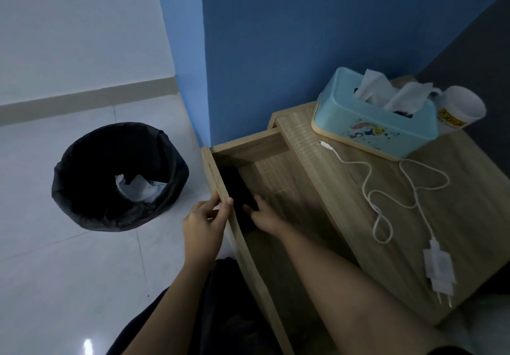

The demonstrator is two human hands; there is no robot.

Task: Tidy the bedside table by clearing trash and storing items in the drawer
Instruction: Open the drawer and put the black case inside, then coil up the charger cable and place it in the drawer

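The wooden drawer (278,178) of the bedside table (469,189) stands pulled out. My left hand (205,223) grips the drawer's front panel, thumb inside and fingers outside. My right hand (265,216) reaches into the drawer and rests on a dark flat object (237,186) lying against the inside of the front panel; whether it is held or only touched I cannot tell. A white charger with its cable (438,266) lies on the table top. A light blue tissue box (378,117) and a white cup (461,109) stand at the back.
A round bin with a black liner (91,167) stands on the white tiled floor left of the drawer, crumpled white paper (138,187) inside. A blue wall (303,37) rises behind the table. My dark-clothed legs are below the drawer.
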